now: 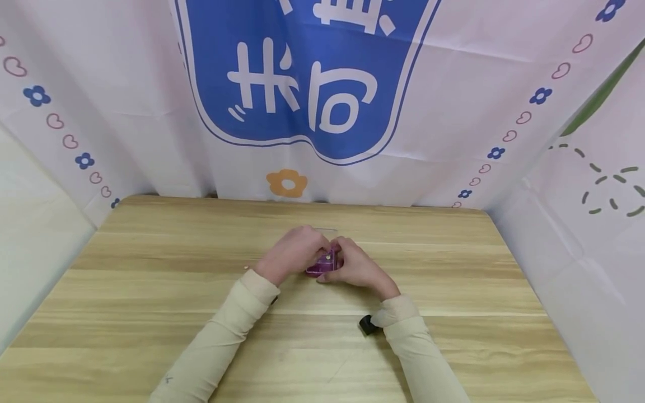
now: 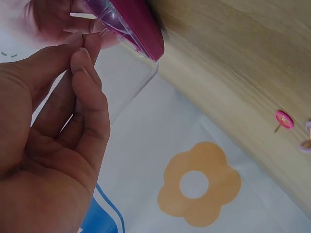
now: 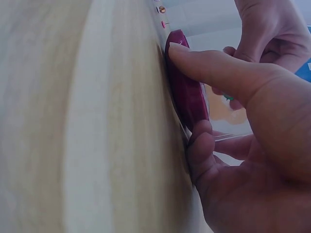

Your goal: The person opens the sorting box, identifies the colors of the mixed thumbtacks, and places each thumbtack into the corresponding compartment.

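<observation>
L hand (image 1: 299, 250) arched over the work, wrist bent in, your thumb & fingertips pinched together w/ a small green piece (image 3: 228, 97) btwn them. Your R hand (image 1: 360, 268) half closed round the shallow magenta plastic case w/ clear lid (image 3: 187, 92), thumb on the near edge, fingers at the far end. Case sits btwn your hands, mid pale wood-grain table (image 1: 302, 347). Cream sleeves (image 1: 221, 336) angle inward. Off your L hand, a pink round-headed tack (image 2: 284, 119) lies loose.
</observation>
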Demonstrator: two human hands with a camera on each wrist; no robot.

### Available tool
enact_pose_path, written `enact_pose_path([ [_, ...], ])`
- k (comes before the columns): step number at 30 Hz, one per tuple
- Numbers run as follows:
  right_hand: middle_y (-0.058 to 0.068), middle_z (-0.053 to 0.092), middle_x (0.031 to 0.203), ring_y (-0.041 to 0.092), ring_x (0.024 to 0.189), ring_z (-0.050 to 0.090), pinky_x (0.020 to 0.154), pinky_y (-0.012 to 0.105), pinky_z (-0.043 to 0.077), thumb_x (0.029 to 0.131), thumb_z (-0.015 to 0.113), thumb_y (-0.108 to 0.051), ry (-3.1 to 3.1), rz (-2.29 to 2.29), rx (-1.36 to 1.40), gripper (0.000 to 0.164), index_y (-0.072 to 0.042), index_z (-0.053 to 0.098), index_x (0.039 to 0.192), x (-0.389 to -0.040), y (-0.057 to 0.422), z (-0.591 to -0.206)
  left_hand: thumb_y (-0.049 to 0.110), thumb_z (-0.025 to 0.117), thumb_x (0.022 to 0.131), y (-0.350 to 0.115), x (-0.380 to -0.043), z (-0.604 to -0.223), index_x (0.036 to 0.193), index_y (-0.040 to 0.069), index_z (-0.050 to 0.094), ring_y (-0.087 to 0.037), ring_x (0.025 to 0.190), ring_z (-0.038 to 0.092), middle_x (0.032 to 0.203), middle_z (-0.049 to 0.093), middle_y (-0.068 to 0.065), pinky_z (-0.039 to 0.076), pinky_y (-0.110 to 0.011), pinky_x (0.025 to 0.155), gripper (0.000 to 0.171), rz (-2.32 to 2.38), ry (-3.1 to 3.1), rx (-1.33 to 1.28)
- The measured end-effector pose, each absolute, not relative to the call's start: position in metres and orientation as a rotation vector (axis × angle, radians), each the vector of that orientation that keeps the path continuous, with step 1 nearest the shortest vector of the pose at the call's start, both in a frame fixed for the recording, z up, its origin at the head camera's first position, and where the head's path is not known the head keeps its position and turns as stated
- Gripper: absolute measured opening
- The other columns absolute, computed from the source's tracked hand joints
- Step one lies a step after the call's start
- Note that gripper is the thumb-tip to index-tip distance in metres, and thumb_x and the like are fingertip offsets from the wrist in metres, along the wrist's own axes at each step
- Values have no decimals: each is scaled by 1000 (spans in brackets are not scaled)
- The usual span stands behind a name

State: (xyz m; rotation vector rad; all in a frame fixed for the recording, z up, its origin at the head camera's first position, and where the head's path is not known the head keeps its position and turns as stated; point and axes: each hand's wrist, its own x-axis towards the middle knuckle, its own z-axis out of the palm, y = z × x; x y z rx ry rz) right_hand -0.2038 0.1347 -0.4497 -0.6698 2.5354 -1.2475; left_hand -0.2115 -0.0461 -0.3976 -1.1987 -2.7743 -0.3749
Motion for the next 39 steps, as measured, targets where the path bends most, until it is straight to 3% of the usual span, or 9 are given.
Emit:
enact_pose_path([
  [13, 10, 52, 107, 16, 85, 59, 74, 35, 52, 64, 87, -29, 2540, -1227, -692, 68, -9, 47, 115, -202, 132, -447, 0, 62, 80, -45, -211, -402, 65, 16, 70, -8, 52, 46, 58, 55, 7, 40, -22, 43, 24, -392, -2801, -1207],
  [24, 11, 52, 108, 18, 87, 59, 76, 36, 52, 64, 87, -27, 2533, -1239, -689, 65, -9, 48, 113, -201, 133, -446, 4, 61, 86, -46, -207, -402, 71, 16, 70, -8, 54, 50, 61, 55, 8, 47, -23, 48, 21, -420, -2791, -1202],
  [39, 9, 50, 110, 16, 86, 59, 75, 34, 52, 64, 87, -28, 2535, -1235, -666, 67, -9, 47, 114, -201, 133, -447, 5, 64, 85, -47, -206, -402, 71, 15, 71, -8, 55, 48, 61, 56, 7, 45, -23, 50, 17, -487, -2796, -1187],
])
